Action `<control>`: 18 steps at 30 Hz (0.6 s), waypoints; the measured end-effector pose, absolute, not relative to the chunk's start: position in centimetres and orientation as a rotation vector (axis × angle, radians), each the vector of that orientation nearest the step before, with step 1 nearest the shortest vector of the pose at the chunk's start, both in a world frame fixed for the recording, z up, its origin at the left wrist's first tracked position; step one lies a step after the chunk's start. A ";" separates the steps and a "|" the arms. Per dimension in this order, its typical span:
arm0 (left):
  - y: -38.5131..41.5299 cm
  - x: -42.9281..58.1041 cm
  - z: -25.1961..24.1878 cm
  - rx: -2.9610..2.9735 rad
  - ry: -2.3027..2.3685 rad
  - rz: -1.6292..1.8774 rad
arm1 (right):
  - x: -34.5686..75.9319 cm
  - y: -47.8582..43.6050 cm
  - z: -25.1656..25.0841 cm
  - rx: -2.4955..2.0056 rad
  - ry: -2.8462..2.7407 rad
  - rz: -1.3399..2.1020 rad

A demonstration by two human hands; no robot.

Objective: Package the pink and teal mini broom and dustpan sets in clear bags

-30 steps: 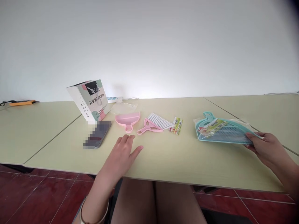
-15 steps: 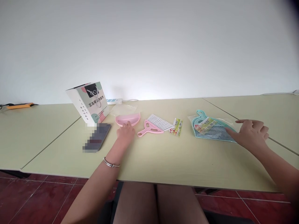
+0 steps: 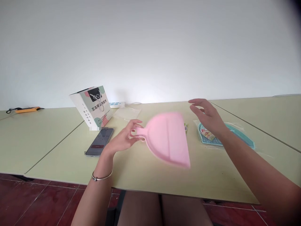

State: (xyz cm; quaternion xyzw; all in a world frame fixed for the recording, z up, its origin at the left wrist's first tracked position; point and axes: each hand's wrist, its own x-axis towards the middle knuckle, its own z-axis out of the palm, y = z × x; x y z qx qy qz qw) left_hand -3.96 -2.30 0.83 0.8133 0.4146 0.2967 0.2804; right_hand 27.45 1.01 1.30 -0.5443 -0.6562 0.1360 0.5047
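A pink dustpan (image 3: 166, 138) is held up above the table by its handle, with my left hand (image 3: 125, 136) gripping it. The wide edge of the pan faces right. It hides the pink brush behind it; only part of a printed card (image 3: 186, 128) shows past its edge. To the right of the pan, my right hand (image 3: 205, 114) is raised with its fingers apart and holds nothing. Below and beyond that hand lies a teal dustpan set (image 3: 235, 136) in clear plastic wrap, with a printed card on it.
A white printed paper bag (image 3: 100, 108) stands at the back left, with a phone (image 3: 100, 142) in front. A clear plastic wrapper (image 3: 127, 113) and a white power strip (image 3: 117, 104) lie by the wall. An orange object (image 3: 27, 110) is at far left.
My left hand has lifted the pink dustpan off the table and turned it over the brush. My right hand has moved left from the teal set. The view has shifted slightly.
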 end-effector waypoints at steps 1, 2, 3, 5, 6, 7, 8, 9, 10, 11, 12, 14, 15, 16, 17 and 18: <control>-2.6 -3.6 0.9 2.173 1.021 0.710 | 27.1 1.2 1.8 -1.303 -1.650 0.400; -2.9 -3.3 1.0 2.161 0.941 0.646 | 26.7 1.4 2.3 -1.299 -1.747 0.503; -3.0 -3.1 1.1 2.149 0.875 0.602 | 26.2 1.5 2.6 -1.300 -1.871 0.638; -3.2 -2.8 1.0 2.136 0.805 0.556 | 25.5 1.6 3.1 -1.289 -2.142 0.962; -3.2 -2.8 1.0 2.136 0.796 0.545 | 25.1 1.7 3.2 -1.273 -2.258 1.121; -3.1 -2.8 0.9 2.138 0.796 0.539 | 24.8 1.7 3.1 -1.253 -2.345 1.257; -3.1 -2.8 0.7 2.144 0.805 0.539 | 24.7 1.6 2.9 -1.232 -2.394 1.361; -2.9 -2.8 0.6 2.152 0.832 0.560 | 24.6 1.6 2.5 -1.213 -2.403 1.433; -2.8 -2.8 0.4 2.160 0.882 0.621 | 24.6 1.5 1.9 -1.198 -2.367 1.487; -2.6 -2.8 0.2 2.158 0.954 0.716 | 24.6 1.4 1.2 -1.190 -2.288 1.525; -2.4 -2.8 0.0 2.135 1.035 0.830 | 24.7 1.3 0.4 -1.194 -2.172 1.539; -2.1 -2.7 -0.3 2.003 1.147 0.995 | 24.9 1.0 -1.5 -1.224 -1.870 1.497; -1.9 -2.7 -0.4 1.906 1.150 1.001 | 24.9 0.8 -2.4 -1.247 -1.712 1.460; -1.9 -2.6 -0.6 1.807 1.129 0.955 | 24.8 0.6 -3.2 -1.269 -1.569 1.423; -1.8 -2.5 -0.7 1.722 1.101 0.875 | 24.7 0.4 -3.9 -1.286 -1.457 1.396; -1.8 -2.3 -0.9 1.664 1.085 0.792 | 24.5 0.2 -4.3 -1.294 -1.389 1.387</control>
